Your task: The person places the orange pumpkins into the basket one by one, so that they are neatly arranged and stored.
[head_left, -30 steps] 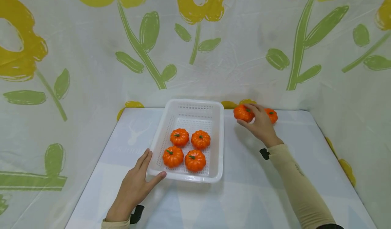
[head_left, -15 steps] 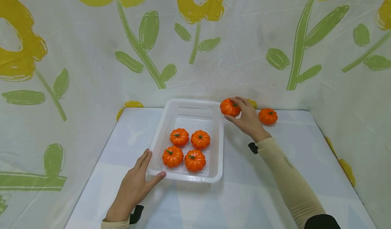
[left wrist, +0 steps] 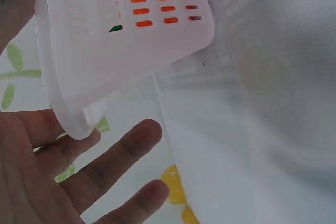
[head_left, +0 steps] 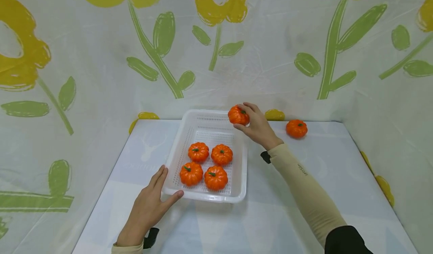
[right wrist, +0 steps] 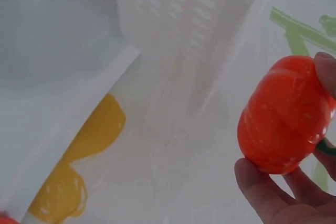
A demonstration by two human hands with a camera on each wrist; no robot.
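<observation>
Flowered cloth (head_left: 264,69) hangs just behind the basket (head_left: 216,198) holding four pumpkins (head_left: 216,178).

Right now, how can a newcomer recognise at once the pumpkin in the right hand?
Find the white basket on the table. In the head view, at its far right corner, the right hand holds an orange, green-stemmed pumpkin. It is the only pumpkin gripped by a hand.
</observation>
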